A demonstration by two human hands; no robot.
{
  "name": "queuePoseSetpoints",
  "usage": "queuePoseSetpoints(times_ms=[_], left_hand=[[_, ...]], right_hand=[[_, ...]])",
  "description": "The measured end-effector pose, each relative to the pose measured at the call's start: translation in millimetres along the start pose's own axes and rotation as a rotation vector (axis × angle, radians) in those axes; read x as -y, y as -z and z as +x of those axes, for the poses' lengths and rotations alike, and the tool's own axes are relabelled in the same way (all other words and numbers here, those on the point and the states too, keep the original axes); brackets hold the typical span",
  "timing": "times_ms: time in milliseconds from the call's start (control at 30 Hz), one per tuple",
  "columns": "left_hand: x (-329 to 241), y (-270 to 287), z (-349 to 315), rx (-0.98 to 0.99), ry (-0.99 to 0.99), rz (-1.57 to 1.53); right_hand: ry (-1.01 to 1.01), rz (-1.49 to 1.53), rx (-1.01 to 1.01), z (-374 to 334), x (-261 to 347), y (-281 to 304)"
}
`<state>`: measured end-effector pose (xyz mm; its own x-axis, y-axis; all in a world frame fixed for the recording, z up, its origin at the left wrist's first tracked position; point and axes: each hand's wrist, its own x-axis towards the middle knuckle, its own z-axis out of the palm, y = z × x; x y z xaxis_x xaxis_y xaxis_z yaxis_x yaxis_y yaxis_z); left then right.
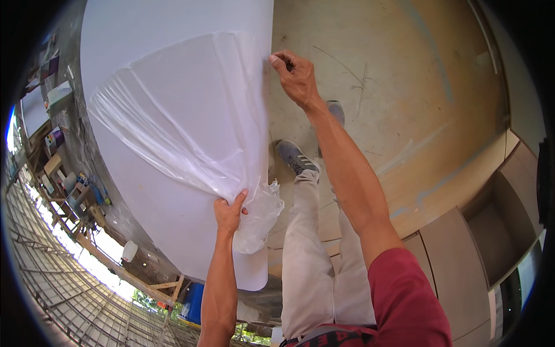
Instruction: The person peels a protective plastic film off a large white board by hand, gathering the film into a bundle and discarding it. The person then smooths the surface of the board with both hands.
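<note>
A large white panel (pixel 162 243) with rounded corners lies to my left. Across it spreads a thin, clear plastic film (pixel 179 92), fanned out at the far side and bunched together at the near end. My left hand (pixel 230 213) is closed around the gathered film, thumb up, with a crumpled tail hanging past it over the panel's right edge. Farther off, my right hand (pixel 295 75) is held just right of that edge, its fingers curled in and the thumb against them. Whatever may be between those fingertips is hidden or too small to make out.
Brown wooden cabinets (pixel 457 266) with an open compartment stand on the right. My shoes (pixel 298 156) rest on the dusty floor (pixel 393 81) beside the panel. Tools and containers clutter the far left, by a wire mesh (pixel 63 295). A blue drum (pixel 193 303) stands below the panel's near corner.
</note>
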<state>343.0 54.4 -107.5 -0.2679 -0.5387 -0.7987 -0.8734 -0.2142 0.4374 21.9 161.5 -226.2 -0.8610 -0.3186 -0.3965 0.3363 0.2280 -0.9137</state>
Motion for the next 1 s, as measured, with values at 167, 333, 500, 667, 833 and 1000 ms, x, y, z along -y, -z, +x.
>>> queuePoseSetpoints(times_ms=[167,333,500,667,833,1000], left_hand=[[-3,0,-1,0.012,-0.011,0.018],[1,1,1,0.002,-0.027,0.039],[-3,-2,-1,-0.008,-0.029,0.046],[-3,-2,0,-0.018,-0.042,0.085],[-4,-4,0,-0.031,-0.03,0.086],[-4,-4,0,-0.018,0.005,0.089]], right_hand=[[0.031,0.051,-0.082,-47,-22,-1],[0.157,-0.18,-0.093,-104,-36,8],[0.298,-0.315,-0.32,-143,-74,32],[0.113,-0.332,-0.65,-95,-96,35],[0.066,-0.001,-0.442,-1,-59,11],[0.014,0.186,-0.273,46,-11,-9]])
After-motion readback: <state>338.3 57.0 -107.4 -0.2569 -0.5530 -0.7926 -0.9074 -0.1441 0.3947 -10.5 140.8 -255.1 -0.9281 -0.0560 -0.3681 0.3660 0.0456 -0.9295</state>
